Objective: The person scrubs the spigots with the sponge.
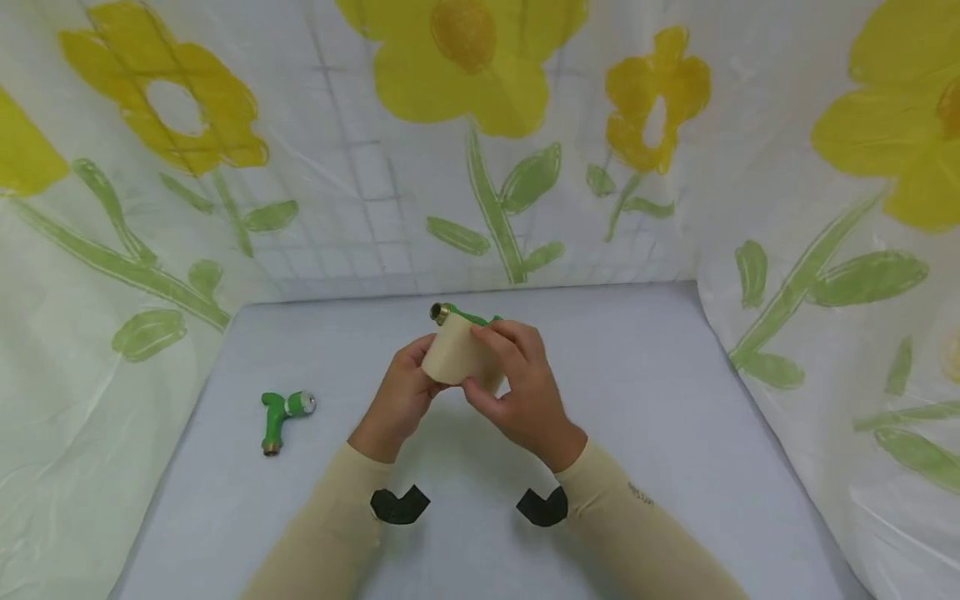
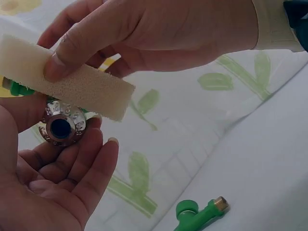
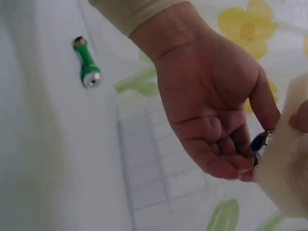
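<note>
My left hand (image 1: 401,396) holds a green hose spray nozzle (image 1: 472,317) with a brass threaded end, raised over the middle of the table. Its silver ringed spray head (image 2: 72,115) shows between my left thumb and fingers in the left wrist view. A cream sponge block (image 1: 453,354) is pinched by my right hand (image 1: 525,392), thumb on one face, and lies against the nozzle, covering much of it. A second green nozzle (image 1: 275,421), with a silver head and a brass end, lies on the left of the table, apart from both hands.
The table (image 1: 660,400) has a pale grey-white cover. White curtains (image 1: 315,208) painted with yellow flowers stand behind it and at both sides. Black curved pieces (image 1: 400,506) sit by the cream sleeves (image 1: 330,517) near the wrists.
</note>
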Tool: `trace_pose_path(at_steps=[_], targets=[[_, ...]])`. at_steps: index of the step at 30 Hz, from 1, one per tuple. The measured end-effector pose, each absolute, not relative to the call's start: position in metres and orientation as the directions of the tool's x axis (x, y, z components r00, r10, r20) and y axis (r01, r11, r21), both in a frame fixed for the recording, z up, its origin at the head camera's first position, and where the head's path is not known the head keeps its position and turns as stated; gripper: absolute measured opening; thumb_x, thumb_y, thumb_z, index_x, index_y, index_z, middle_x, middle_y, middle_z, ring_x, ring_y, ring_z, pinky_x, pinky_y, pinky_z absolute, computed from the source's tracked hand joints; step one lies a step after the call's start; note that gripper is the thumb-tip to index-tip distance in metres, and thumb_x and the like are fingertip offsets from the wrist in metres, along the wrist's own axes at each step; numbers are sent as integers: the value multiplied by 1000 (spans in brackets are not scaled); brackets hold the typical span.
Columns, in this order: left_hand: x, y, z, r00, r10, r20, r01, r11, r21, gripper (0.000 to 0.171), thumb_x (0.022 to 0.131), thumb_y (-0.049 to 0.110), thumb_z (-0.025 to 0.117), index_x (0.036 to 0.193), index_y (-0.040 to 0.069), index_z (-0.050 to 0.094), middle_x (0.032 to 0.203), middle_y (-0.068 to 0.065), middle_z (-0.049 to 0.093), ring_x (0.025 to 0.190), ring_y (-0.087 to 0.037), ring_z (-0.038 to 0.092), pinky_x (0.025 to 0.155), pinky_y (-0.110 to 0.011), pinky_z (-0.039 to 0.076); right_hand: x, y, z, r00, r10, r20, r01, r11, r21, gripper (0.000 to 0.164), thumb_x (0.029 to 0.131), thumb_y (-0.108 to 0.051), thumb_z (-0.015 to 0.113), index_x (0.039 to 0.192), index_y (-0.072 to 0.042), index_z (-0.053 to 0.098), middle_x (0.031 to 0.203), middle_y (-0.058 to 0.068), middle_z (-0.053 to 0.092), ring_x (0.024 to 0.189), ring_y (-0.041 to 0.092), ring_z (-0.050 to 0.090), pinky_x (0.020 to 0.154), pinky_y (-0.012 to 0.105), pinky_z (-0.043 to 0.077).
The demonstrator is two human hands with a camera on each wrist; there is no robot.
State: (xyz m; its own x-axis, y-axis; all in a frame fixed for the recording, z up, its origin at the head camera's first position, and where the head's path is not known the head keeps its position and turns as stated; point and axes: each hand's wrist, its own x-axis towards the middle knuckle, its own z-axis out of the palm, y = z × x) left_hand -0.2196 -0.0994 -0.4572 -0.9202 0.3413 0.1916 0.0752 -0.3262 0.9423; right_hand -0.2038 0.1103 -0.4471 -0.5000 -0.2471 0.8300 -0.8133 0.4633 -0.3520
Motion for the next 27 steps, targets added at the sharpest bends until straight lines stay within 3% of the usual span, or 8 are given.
trace_pose_path(at_steps=[2,7,10,13,16,20,27], targets=[[-221,-100,-456,-914,350,204,84,-329,941,22,108,-1,57,126,-10,64,111,-9,72,98,-20,72,91,-39,62,-206,111,-445,-499,-223,838,-806,475,-353,63,88,-6,84,145,-2,60,132,21,56,121,40,54,95,54,54],[-224,-104,-452,-904,362,227,98,-340,935,11,110,6,61,112,-4,65,104,-13,71,96,-25,74,90,-46,64,-214,121,-447,-582,-85,809,-718,521,-462,64,86,0,82,146,-1,60,130,22,55,122,40,53,92,55,53],[-224,-105,-452,-903,365,224,96,-337,937,10,110,6,60,112,0,68,106,-13,71,95,-25,74,90,-45,64,-212,120,-449,-586,-138,798,-737,500,-455,63,87,-2,82,146,-1,60,131,22,54,123,41,53,91,56,55],[-225,-103,-452,-899,376,226,98,-330,939,12,110,5,58,111,2,69,109,-11,70,95,-24,72,90,-43,64,-208,117,-447,-549,-212,809,-784,467,-409,63,88,-6,83,146,-1,59,133,23,54,122,42,53,92,56,56],[-226,-101,-450,-896,379,231,102,-331,938,12,110,6,58,110,1,69,107,-11,71,94,-23,73,89,-43,64,-209,117,-444,-545,-183,818,-778,473,-413,64,87,-6,84,146,0,60,132,24,54,122,42,53,93,56,55],[-225,-103,-446,-903,372,214,87,-329,940,12,111,10,60,107,0,67,100,-11,72,90,-22,74,87,-43,64,-215,123,-447,-604,-94,792,-713,507,-484,63,89,-5,82,147,1,59,132,24,53,122,41,53,92,56,55],[-222,-105,-449,-908,368,198,66,-341,938,15,113,13,61,103,6,69,97,-8,72,86,-20,73,83,-39,64,-212,121,-453,-586,-186,788,-760,462,-456,64,89,-6,82,148,1,58,132,24,53,123,42,53,90,59,57]])
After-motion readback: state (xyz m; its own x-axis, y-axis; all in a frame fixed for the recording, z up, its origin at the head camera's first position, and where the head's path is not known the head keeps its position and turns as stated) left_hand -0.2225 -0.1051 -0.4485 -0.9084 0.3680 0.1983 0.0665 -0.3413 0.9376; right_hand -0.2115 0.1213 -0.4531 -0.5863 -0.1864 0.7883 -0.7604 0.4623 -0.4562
